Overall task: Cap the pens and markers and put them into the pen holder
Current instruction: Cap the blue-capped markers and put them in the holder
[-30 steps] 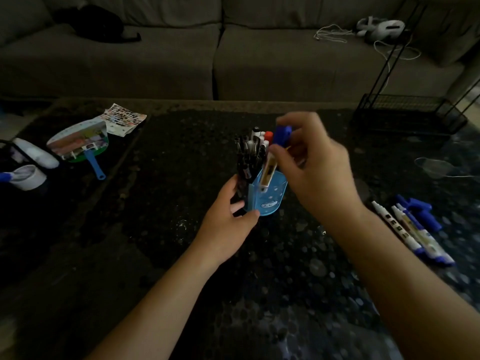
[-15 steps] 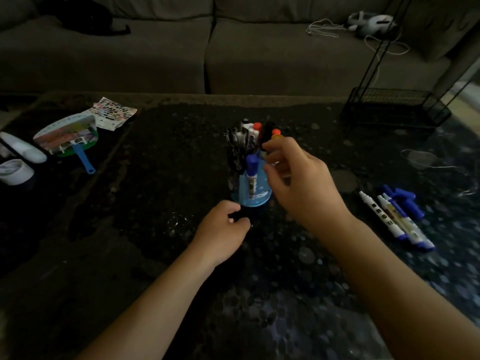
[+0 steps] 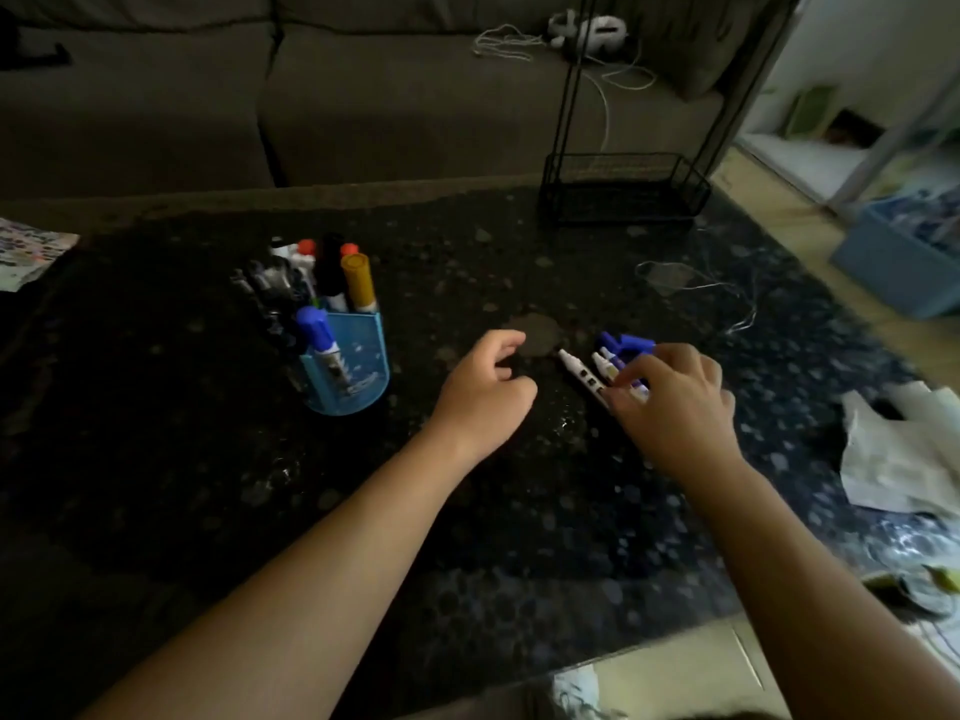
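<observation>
The blue pen holder (image 3: 363,379) stands on the dark table, left of centre, filled with capped pens and markers. A blue-capped marker (image 3: 318,332) sits in its front pocket. Right of centre, uncapped white markers (image 3: 581,377) lie side by side on the table, with loose blue caps (image 3: 629,345) just behind them. My right hand (image 3: 675,407) reaches down over these markers, bent fingertips touching their near ends and hiding them. My left hand (image 3: 483,392) hovers between holder and markers, fingers loosely curled, holding nothing.
A black wire rack (image 3: 623,189) stands at the table's far right edge, with a thin cord (image 3: 691,283) lying in front of it. Crumpled white paper (image 3: 893,449) lies at the right. A grey sofa (image 3: 363,96) runs behind the table.
My right hand has let go of the blue-capped marker, now in the holder, and has moved right onto the loose markers. My left hand has left the holder and moved right.
</observation>
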